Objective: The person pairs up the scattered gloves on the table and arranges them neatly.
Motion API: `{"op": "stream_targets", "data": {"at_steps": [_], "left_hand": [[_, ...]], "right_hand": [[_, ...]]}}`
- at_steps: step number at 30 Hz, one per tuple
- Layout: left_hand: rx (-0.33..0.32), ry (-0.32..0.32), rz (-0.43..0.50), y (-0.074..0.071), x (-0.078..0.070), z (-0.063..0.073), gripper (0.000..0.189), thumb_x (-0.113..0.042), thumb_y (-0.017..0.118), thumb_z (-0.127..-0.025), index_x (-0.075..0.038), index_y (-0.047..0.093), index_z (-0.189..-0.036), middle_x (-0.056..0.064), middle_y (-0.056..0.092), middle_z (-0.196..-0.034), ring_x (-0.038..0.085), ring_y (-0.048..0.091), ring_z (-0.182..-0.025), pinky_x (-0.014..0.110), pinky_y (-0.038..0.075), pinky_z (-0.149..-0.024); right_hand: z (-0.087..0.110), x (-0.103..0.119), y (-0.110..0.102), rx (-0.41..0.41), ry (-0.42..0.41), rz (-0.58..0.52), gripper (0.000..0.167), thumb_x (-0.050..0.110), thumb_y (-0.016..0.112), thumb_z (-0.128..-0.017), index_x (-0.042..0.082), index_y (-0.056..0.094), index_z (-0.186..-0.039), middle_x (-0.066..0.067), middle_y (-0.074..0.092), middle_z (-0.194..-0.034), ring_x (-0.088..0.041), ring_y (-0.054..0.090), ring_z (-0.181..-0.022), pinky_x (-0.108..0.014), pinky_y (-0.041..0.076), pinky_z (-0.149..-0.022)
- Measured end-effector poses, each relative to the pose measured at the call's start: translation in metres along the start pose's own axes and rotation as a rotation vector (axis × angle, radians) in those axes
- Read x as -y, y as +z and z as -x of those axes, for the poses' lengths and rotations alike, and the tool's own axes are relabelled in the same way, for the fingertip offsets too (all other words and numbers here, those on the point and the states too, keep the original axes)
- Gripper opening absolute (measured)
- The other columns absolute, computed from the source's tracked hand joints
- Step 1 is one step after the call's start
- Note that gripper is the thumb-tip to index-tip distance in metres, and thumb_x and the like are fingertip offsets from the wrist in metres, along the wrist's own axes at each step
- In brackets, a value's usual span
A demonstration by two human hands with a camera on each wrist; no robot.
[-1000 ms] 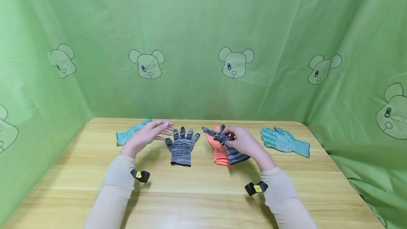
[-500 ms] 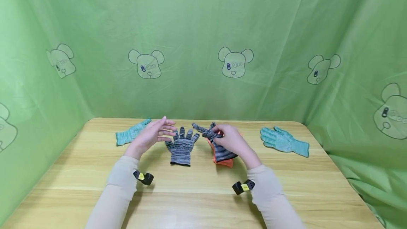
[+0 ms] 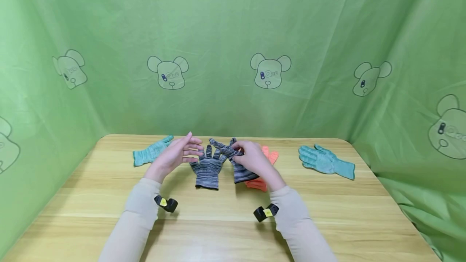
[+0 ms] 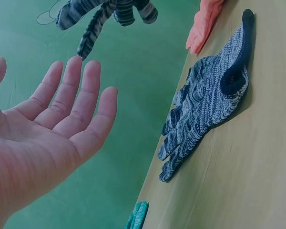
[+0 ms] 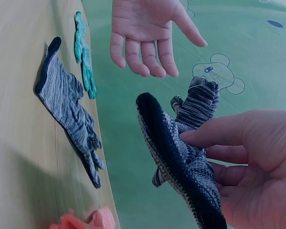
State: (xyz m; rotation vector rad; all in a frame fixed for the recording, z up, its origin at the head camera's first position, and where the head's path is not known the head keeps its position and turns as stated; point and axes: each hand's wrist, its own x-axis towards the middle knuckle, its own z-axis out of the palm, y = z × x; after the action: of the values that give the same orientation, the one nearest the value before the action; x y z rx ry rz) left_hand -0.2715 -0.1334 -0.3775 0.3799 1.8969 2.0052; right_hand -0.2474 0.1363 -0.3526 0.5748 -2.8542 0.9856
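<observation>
My right hand (image 3: 253, 159) pinches a dark grey striped knit glove (image 3: 243, 173) between thumb and fingers and holds it above the table. Its cuff opening faces the right wrist camera, where the held glove (image 5: 174, 152) looks bunched in the middle. My left hand (image 3: 176, 155) hovers with fingers extended and palm turned inward, holding nothing; in the left wrist view the held glove's fingertips hang just past the left fingers (image 4: 88, 95). Flat on the table, between and below the hands, lies a second grey striped glove (image 3: 207, 173), also seen as a grey glove (image 4: 209, 90) in the left wrist view.
An orange glove (image 3: 257, 184) lies on the table, partly hidden by the right hand. One teal glove (image 3: 145, 155) rests at the back left behind the left hand, another teal glove (image 3: 325, 161) at the right. Green curtains (image 3: 218, 104) surround the wooden table (image 3: 218, 225).
My right hand has carried the grey glove leftward from over the orange glove toward the flat grey one. The left hand has shifted slightly right, its fingers spread apart more.
</observation>
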Motion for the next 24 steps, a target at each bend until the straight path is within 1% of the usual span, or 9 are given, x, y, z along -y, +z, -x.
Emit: {"op": "stream_targets", "data": {"at_steps": [5,9,12,14,16,20,24], "left_hand": [[0.011,-0.011,0.001,0.003,0.0,-0.001,0.067,-0.054,0.038,-0.101,0.006,0.046,-0.13,0.006,0.065,-0.11,0.024,0.065,-0.102,0.05,0.049,-0.102],[0.024,-0.024,-0.016,0.005,0.0,-0.001,0.07,-0.054,0.038,-0.101,0.008,0.043,-0.133,0.008,0.064,-0.112,0.025,0.063,-0.105,0.049,0.049,-0.102],[0.032,-0.029,-0.019,0.007,0.001,-0.001,0.066,-0.05,0.039,-0.102,0.009,0.042,-0.134,0.021,0.059,-0.122,0.026,0.062,-0.107,0.056,0.042,-0.107],[0.037,-0.035,-0.025,0.009,0.001,-0.001,0.064,-0.046,0.042,-0.102,0.009,0.041,-0.135,0.029,0.053,-0.131,0.031,0.061,-0.112,0.06,0.037,-0.11],[0.041,-0.041,-0.027,0.01,0.001,-0.001,0.061,-0.042,0.044,-0.102,0.009,0.041,-0.135,0.033,0.047,-0.137,0.039,0.056,-0.118,0.062,0.034,-0.112],[0.055,-0.047,-0.067,0.011,0.003,-0.001,0.053,-0.036,0.048,-0.102,0.007,0.044,-0.133,0.031,0.048,-0.138,0.048,0.047,-0.127,0.061,0.035,-0.111],[0.068,-0.042,-0.106,0.012,0.006,-0.002,0.044,-0.03,0.051,-0.101,0.004,0.049,-0.127,0.029,0.053,-0.132,0.047,0.05,-0.126,0.057,0.041,-0.108]], "right_hand": [[-0.003,0.004,0.006,0.004,0.006,-0.023,0.032,0.008,0.07,-0.085,0.003,0.067,-0.116,-0.013,0.069,-0.109,-0.023,0.062,-0.092,-0.037,0.054,-0.079],[-0.007,0.008,0.011,-0.003,0.006,-0.032,0.031,0.008,0.07,-0.084,0.004,0.068,-0.114,-0.011,0.069,-0.105,-0.022,0.061,-0.088,-0.035,0.053,-0.075],[-0.01,0.011,0.015,-0.009,0.009,-0.035,0.03,0.008,0.071,-0.083,0.005,0.069,-0.113,-0.01,0.069,-0.101,-0.02,0.06,-0.084,-0.031,0.051,-0.07],[-0.012,0.012,0.018,-0.008,0.016,-0.039,0.03,0.008,0.071,-0.083,0.006,0.069,-0.114,-0.009,0.069,-0.1,-0.019,0.059,-0.083,-0.03,0.05,-0.069],[-0.014,0.013,0.021,0.001,0.027,-0.05,0.031,0.008,0.071,-0.084,0.006,0.069,-0.115,-0.009,0.069,-0.099,-0.019,0.058,-0.083,-0.029,0.05,-0.069],[-0.016,0.014,0.025,0.007,0.036,-0.061,0.031,0.008,0.07,-0.085,0.005,0.068,-0.116,-0.009,0.07,-0.102,-0.019,0.059,-0.085,-0.031,0.051,-0.071],[-0.017,0.015,0.029,-0.012,0.021,-0.072,0.03,0.006,0.07,-0.084,0.003,0.069,-0.113,-0.011,0.071,-0.102,-0.02,0.061,-0.085,-0.032,0.052,-0.072]]}}
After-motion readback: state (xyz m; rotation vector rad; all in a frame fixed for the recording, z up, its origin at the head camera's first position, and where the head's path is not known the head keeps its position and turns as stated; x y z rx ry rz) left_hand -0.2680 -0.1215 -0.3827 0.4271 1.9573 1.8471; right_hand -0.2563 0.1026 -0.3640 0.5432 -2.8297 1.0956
